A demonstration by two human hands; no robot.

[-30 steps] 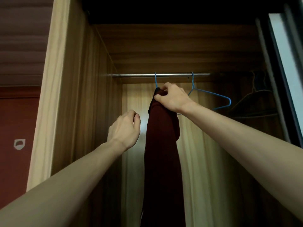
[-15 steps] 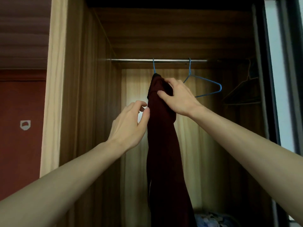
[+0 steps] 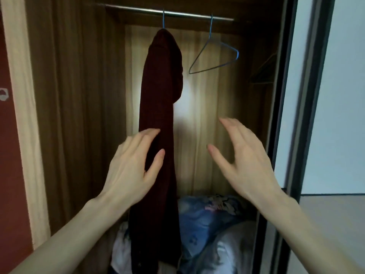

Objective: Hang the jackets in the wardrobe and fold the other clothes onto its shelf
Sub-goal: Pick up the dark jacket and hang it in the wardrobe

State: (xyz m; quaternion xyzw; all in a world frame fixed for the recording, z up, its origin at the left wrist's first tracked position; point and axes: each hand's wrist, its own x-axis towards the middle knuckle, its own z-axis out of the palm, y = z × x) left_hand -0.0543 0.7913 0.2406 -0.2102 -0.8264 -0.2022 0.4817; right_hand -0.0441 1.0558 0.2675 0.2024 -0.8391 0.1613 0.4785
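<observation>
A dark maroon jacket (image 3: 160, 99) hangs on a blue wire hanger from the metal rail (image 3: 177, 13) inside the wooden wardrobe. My left hand (image 3: 136, 167) is spread, with its fingertips against the jacket's left side at mid height. To the right of the jacket, my right hand (image 3: 243, 159) is spread too and holds nothing, a gap between it and the cloth. An empty blue wire hanger (image 3: 214, 56) hangs on the rail to the right of the jacket.
Blue, grey and white clothes (image 3: 207, 230) lie in a heap at the wardrobe's bottom. A dark hanger (image 3: 262, 74) sits in shadow at the right wall. The dark sliding door frame (image 3: 284, 115) borders the opening on the right; a red wall (image 3: 9, 155) lies left.
My right hand let go of the jacket's top and dropped down to the right. My left hand came lower against the jacket. The view tilted down, showing the clothes heap.
</observation>
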